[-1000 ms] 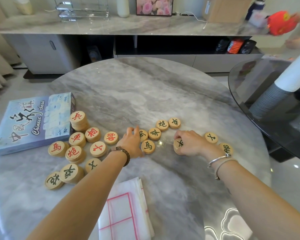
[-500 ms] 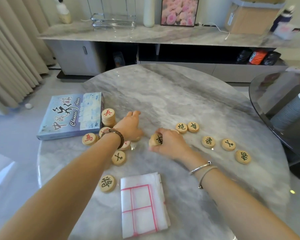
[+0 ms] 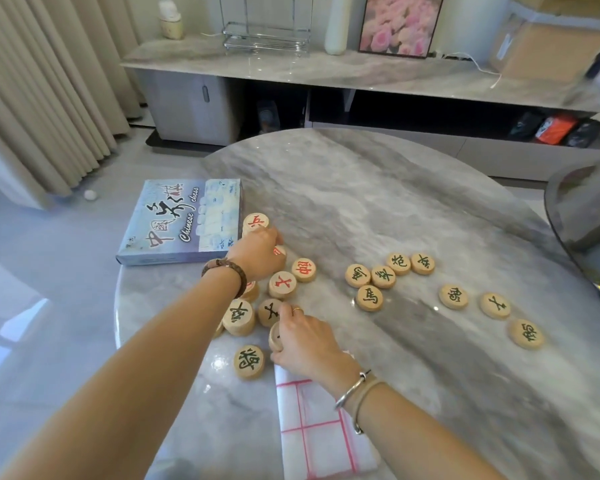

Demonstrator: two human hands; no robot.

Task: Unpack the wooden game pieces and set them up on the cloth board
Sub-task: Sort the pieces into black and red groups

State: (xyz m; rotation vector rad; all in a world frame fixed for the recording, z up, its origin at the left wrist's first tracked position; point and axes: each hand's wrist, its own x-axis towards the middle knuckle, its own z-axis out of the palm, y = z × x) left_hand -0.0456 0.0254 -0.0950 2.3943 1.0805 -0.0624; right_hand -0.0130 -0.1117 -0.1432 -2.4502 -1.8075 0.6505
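Note:
Round wooden game pieces lie scattered on the marble table [image 3: 378,209]. Red-marked pieces [image 3: 282,284] and a short stack [image 3: 255,222] sit beside the game box; black-marked ones [image 3: 369,297] spread to the right. My left hand [image 3: 257,254] lies over red pieces by the stack, its fingers bent down and hidden. In my right hand [image 3: 307,342] a wooden piece [image 3: 275,336] is pinched on its edge, while a fingertip touches a black piece [image 3: 269,311]. The cloth board [image 3: 312,431], white with red lines, lies folded at the near edge, partly under my right wrist.
The blue Chinese chess box [image 3: 184,223] lies shut at the table's left edge. A dark glass table [image 3: 582,216] overlaps on the right. A long marble sideboard [image 3: 326,74] stands behind, curtains at the left.
Both hands have moved left toward the red pieces. My right hand lifted a black piece from the right group and carried it across on its edge. The view has swung left.

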